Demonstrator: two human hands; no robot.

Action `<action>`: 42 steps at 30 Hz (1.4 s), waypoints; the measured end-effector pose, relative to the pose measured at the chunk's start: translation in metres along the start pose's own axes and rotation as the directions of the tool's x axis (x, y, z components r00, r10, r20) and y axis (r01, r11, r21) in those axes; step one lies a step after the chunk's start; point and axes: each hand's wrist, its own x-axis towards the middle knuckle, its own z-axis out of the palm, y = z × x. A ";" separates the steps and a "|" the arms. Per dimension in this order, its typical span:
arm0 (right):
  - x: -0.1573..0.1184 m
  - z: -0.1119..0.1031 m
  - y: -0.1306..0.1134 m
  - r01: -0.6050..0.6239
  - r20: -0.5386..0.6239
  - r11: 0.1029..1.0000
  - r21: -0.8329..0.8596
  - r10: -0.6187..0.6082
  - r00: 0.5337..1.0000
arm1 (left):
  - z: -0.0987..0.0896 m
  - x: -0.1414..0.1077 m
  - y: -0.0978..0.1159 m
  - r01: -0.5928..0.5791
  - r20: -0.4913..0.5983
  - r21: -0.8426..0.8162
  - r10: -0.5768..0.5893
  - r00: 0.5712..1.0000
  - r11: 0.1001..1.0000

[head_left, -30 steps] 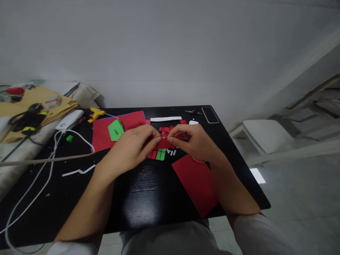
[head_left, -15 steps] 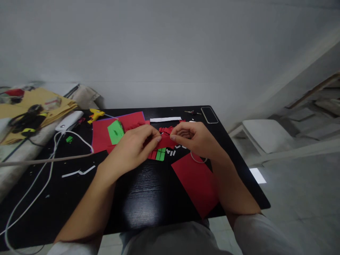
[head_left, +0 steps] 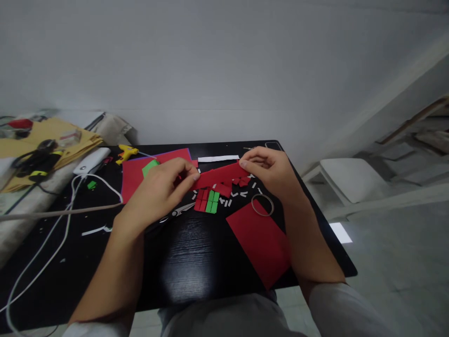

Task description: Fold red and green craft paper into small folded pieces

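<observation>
Your left hand [head_left: 163, 187] has its thumb and index finger closed together on the left end of a red paper strip [head_left: 221, 174]; your right hand [head_left: 270, 171] pinches the other end the same way, its remaining fingers loosely curled. The strip lies between your fingers, its long axis running left to right and its right end set a little farther away than its left. Neither hand is nearer to it, as each grips one end, and the span between looks nearly straight.

Just to the near side of the strip, loose red paper pieces [head_left: 224, 189] lie beneath its middle. Nearer still, a red block of folded paper [head_left: 201, 200] sits beside a green one [head_left: 212, 202], with white paper scraps [head_left: 228, 203] to their right. Scissors [head_left: 183, 209] lie just left of the blocks, partly hidden by your left hand.

Farther out, a pale ring [head_left: 262, 214] overlaps the far end of a red sheet [head_left: 257, 243] at near right. A white paper strip [head_left: 218, 158] lies on the far side of the worktop [head_left: 189, 267], and a yellow glue gun [head_left: 126, 152] at far left.
</observation>
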 end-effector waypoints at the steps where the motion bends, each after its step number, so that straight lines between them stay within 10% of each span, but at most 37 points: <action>1: 0.001 0.002 0.001 -0.011 -0.036 0.999 0.030 0.012 0.999 | 0.000 0.000 0.001 -0.002 -0.003 -0.011 0.002 1.000 1.000; 6: 0.004 0.021 0.007 -0.051 -0.144 0.961 0.270 0.093 0.985 | 0.006 0.001 0.003 0.065 -0.088 -0.160 -0.080 0.993 0.985; 11: -0.003 0.039 0.003 -0.190 0.098 0.929 0.317 0.167 0.981 | 0.019 0.004 0.005 0.147 -0.168 -0.367 -0.221 0.961 0.919; 21: -0.008 0.044 0.000 -0.176 0.085 0.928 0.328 0.157 0.984 | 0.025 0.013 0.006 0.261 0.005 -0.588 -0.319 0.948 0.766; 42: -0.009 0.045 -0.003 -0.134 0.055 0.933 0.335 0.123 0.991 | 0.034 0.013 0.013 0.172 -0.069 -0.598 -0.264 0.962 0.783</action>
